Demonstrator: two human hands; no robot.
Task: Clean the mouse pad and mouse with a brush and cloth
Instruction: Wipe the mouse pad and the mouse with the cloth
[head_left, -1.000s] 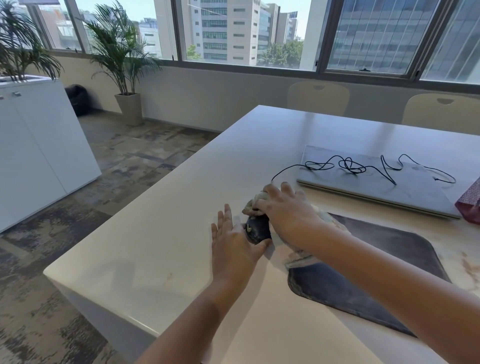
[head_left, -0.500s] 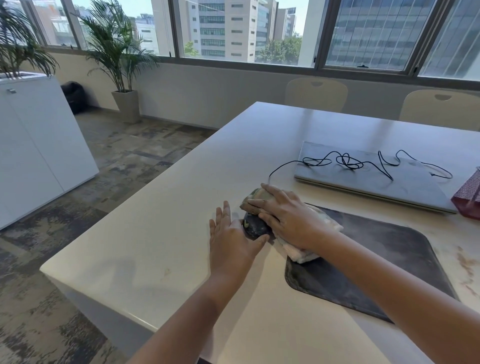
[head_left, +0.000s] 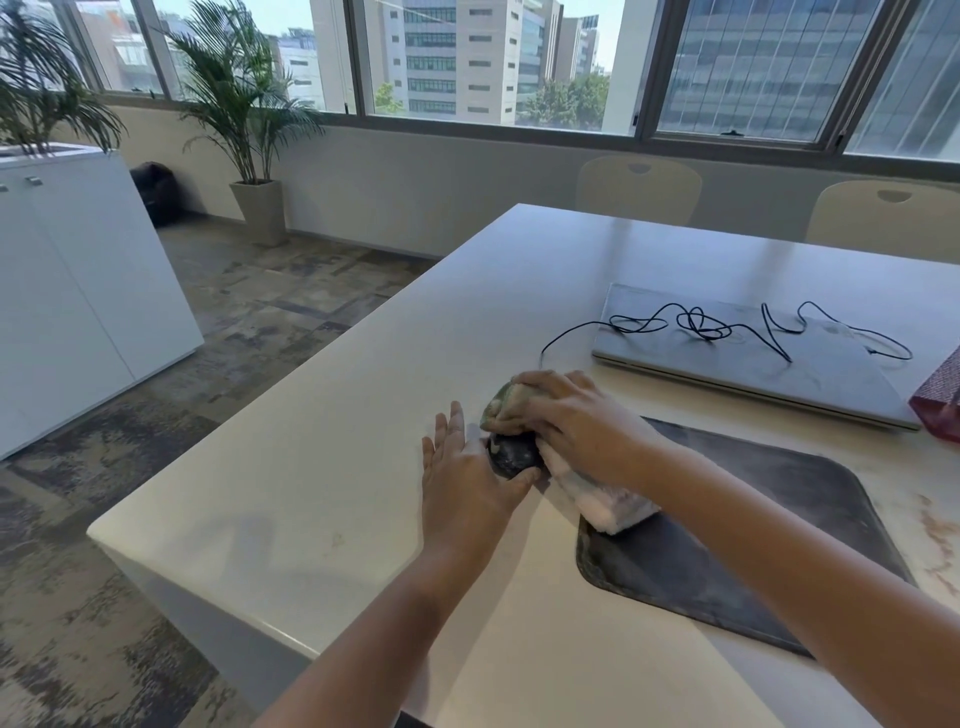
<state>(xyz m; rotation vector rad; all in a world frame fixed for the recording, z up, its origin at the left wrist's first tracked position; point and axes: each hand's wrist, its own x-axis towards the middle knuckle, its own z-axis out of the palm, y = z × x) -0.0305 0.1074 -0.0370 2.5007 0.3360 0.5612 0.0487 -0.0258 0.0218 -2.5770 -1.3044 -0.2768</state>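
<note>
mouse pad (head_left: 753, 545): dark, dusty, flat on white table (head_left: 311, 493), near right; right forearm crosses over it
left hand (head_left: 462, 478): flat on table, fingers straight, thumb against near side of mouse
mouse (head_left: 511, 454): black, just left of pad's far-left corner, mostly covered
right hand (head_left: 566, 421): on top of mouse, fingers curled over cloth, gripping it
cloth (head_left: 597, 493): white, greenish at far end; wrapped over mouse, tail lies on pad's corner
cable (head_left: 701, 325): black, thin, runs from mouse area onto laptop lid, tangled
laptop (head_left: 753, 358): grey, closed, beyond pad
red item (head_left: 940, 400): right edge, cut off
chairs (head_left: 639, 189): two, far side of table
</note>
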